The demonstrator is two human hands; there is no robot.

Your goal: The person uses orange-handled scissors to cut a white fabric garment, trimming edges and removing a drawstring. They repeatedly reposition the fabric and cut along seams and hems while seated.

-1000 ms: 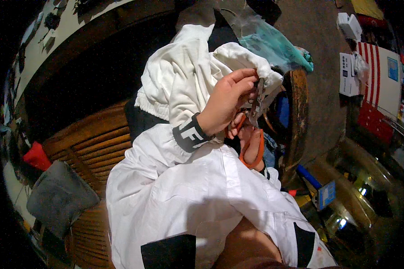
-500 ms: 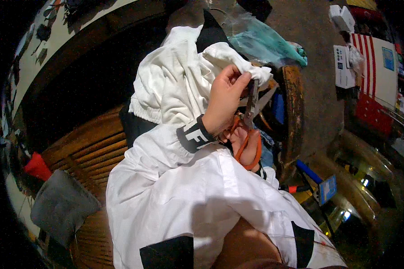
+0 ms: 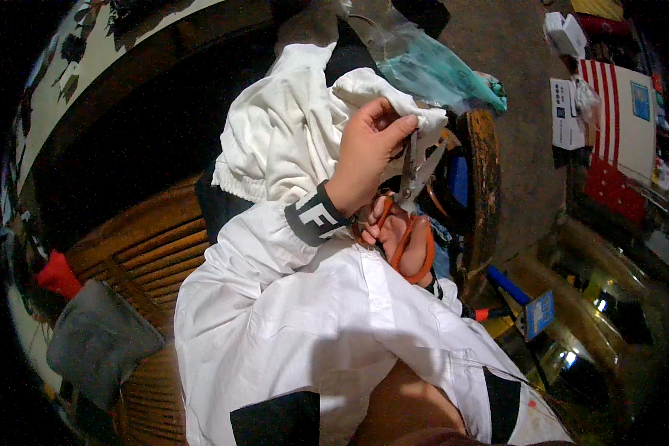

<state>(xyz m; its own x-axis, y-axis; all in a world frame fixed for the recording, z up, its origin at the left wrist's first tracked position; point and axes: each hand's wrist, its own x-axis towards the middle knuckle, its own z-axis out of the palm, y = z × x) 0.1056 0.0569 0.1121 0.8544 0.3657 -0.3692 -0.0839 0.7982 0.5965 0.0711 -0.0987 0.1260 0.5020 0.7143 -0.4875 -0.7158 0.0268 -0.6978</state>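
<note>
My left hand (image 3: 364, 156) pinches the edge of a crumpled white garment (image 3: 271, 137) between thumb and fingers. The cloth lies spread over a dark surface in front of me, with a gathered hem at its near left. Below the left hand, my right hand (image 3: 395, 232) grips a pair of scissors (image 3: 407, 190) with its fingers through the orange handles. The metal blades are spread apart and point up beside the pinched cloth, close to my left thumb. Part of the right hand is hidden behind the white sleeve.
A slatted wooden bench (image 3: 149, 245) is at the left, with a grey cushion (image 3: 100, 338) and a red item (image 3: 58, 273). A worn wooden armrest (image 3: 485, 167) stands right of the scissors. Beyond are a teal plastic bag (image 3: 442, 70), a white box (image 3: 567, 115) and transparent brownish chairs (image 3: 609, 267).
My left hand has shifted slightly left, still pinching the cloth. The scissors have dropped back a little from the cloth edge, and more of the right hand's fingers shows.
</note>
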